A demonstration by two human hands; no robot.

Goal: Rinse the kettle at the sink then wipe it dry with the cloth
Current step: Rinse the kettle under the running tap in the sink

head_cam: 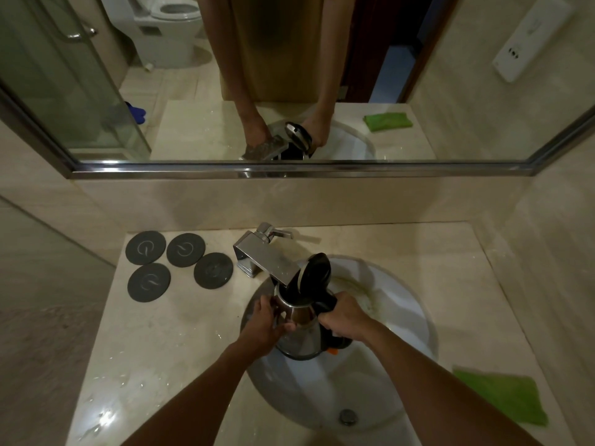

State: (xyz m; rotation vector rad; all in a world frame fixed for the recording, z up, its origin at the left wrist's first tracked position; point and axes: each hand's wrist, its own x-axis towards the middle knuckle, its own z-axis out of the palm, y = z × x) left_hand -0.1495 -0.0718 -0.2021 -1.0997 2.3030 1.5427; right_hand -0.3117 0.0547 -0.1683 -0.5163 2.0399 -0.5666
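Kettle [301,326] in steel and black sits between both hands over the sink [402,317], tipped so its open mouth leans away from the person and up under the square spout of the faucet [267,259]. Its hinged lid [317,273] stands open beyond the spout. The right hand [343,317] is curled round the black handle on the kettle's right side, while the left hand [262,320] cups the steel wall from the left, fingers wrapped against it. The kettle's long axis runs from the base, close to the person, forward to the mouth at the spout, so the next tilt likely pivots on the handle grip. Whether water is running, I cannot tell. The green cloth [505,395] lies on the counter [161,349] to the right of the sink, nearer the right arm and well apart from the kettle. Four dark round coasters [180,263] lie on the counter to the left of the faucet.
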